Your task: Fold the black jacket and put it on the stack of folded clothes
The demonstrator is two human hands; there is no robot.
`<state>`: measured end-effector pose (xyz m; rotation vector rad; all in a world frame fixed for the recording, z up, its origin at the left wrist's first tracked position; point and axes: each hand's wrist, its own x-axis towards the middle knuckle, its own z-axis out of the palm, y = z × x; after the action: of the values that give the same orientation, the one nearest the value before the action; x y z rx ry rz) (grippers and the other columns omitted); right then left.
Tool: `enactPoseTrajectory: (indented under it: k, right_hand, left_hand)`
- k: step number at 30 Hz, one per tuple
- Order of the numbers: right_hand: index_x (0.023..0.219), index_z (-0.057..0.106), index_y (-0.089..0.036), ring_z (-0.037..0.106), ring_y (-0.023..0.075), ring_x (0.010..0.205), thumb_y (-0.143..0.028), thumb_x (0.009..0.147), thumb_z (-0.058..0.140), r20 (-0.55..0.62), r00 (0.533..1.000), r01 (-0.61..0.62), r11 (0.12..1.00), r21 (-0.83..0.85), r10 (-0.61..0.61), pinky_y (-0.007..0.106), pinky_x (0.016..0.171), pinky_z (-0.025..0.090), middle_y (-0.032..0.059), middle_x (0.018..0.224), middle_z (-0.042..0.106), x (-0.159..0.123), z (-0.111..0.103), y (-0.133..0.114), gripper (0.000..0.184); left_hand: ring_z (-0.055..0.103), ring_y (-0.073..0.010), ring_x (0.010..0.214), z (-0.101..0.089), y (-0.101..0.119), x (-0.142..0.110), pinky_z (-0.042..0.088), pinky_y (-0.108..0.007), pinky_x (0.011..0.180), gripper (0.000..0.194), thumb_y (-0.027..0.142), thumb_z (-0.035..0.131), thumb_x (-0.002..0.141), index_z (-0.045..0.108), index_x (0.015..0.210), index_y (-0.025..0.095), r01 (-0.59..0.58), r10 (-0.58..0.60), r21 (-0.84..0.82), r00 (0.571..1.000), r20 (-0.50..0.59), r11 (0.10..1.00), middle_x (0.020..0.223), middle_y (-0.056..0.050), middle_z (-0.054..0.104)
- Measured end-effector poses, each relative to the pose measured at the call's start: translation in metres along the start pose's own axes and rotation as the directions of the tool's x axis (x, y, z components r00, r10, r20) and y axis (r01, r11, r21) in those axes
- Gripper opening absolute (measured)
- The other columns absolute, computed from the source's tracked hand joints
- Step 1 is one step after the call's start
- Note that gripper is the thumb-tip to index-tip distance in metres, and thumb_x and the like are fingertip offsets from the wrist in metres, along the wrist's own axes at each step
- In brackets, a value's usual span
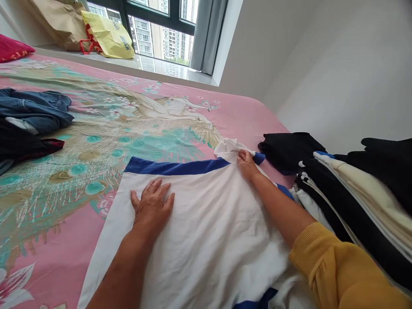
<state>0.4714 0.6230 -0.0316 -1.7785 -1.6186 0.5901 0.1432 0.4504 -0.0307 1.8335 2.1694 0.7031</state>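
A white shirt [199, 214] with blue bands lies spread on the bed in front of me. My left hand [152, 199] rests flat on its left part, fingers spread, just below the blue band [174, 168]. Up at the bunched white collar area [227, 149], my right hand [247, 163] has its fingertips pinched together on the cloth. Creases run through the shirt's middle and right side. Its lower right part is crumpled, with another blue strip [257, 299] showing there. My right forearm covers some of the right edge.
Piles of folded clothes [347, 184], mostly black and cream, stand on the right; a folded black garment [291, 148] lies beyond. Jeans [35, 109] and dark clothes [22, 146] lie at left on the pink patterned bedsheet [71, 240]. Yellow [112, 38] and brown bags [61, 23] sit on the windowsill.
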Motion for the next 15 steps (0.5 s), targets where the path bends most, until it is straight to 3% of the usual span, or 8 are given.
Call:
enactPoseTrajectory:
  k: [3, 6, 9, 12, 15]
  right_hand:
    - [0.137, 0.036, -0.016, 0.037, 0.0217, 0.13, -0.036, 0.089, 0.043, 0.059, 0.986, 0.158, 0.983, -0.097, -0.153, 0.038, 0.107, 0.03, 0.011, 0.14, 0.041, -0.03, -0.003, 0.007, 0.052]
    - [0.132, 0.047, -0.021, 0.029, 0.0232, 0.134, -0.039, 0.092, 0.037, 0.168, 0.95, 0.305, 0.89, -0.338, -0.262, 0.044, 0.112, 0.02, 0.007, 0.143, 0.038, -0.059, -0.002, 0.017, 0.044]
    - [0.135, 0.043, -0.022, 0.023, 0.0231, 0.137, -0.038, 0.093, 0.035, 0.177, 0.952, 0.303, 0.831, -0.466, -0.248, 0.048, 0.112, 0.016, 0.0052, 0.147, 0.032, -0.074, 0.002, 0.024, 0.045]
    - [0.135, 0.043, -0.022, 0.024, 0.022, 0.136, -0.038, 0.093, 0.035, 0.18, 0.947, 0.32, 0.825, -0.466, -0.266, 0.047, 0.112, 0.018, 0.0044, 0.146, 0.033, -0.073, 0.006, 0.026, 0.045]
    - [0.134, 0.045, -0.021, 0.025, 0.0219, 0.136, -0.036, 0.093, 0.036, 0.139, 0.945, 0.328, 0.827, -0.457, -0.298, 0.045, 0.112, 0.018, 0.0054, 0.145, 0.035, -0.071, 0.007, 0.025, 0.045]
  left_hand:
    - [0.031, -0.0318, 0.135, -0.007, -0.01, 0.008, 0.003, -0.064, 0.108, 0.038, 0.038, 0.048, 0.086, 0.057, 0.121, 0.026, 0.123, -0.121, 0.031, 0.991, -0.056, 0.992, 0.142, -0.013, 0.044]
    - [0.03, -0.0319, 0.135, -0.013, -0.019, 0.015, 0.01, -0.063, 0.108, 0.044, 0.038, 0.046, 0.086, 0.053, 0.126, 0.023, 0.231, -0.227, 0.023, 0.966, -0.123, 0.973, 0.143, -0.014, 0.042]
    - [0.03, -0.032, 0.135, -0.014, -0.023, 0.023, 0.015, -0.06, 0.108, 0.047, 0.037, 0.042, 0.086, 0.05, 0.13, 0.022, 0.283, -0.281, -0.006, 0.947, -0.156, 0.959, 0.144, -0.014, 0.04]
    - [0.03, -0.0332, 0.135, -0.016, -0.03, 0.041, 0.02, -0.056, 0.108, 0.054, 0.033, 0.042, 0.085, 0.043, 0.137, 0.018, 0.326, -0.32, -0.006, 0.925, -0.205, 0.945, 0.147, -0.016, 0.036]
    - [0.03, -0.0334, 0.135, -0.029, -0.045, 0.072, 0.024, -0.05, 0.109, 0.061, 0.023, 0.049, 0.077, 0.041, 0.138, 0.014, 0.254, -0.243, 0.046, 0.955, -0.171, 0.966, 0.148, -0.017, 0.033]
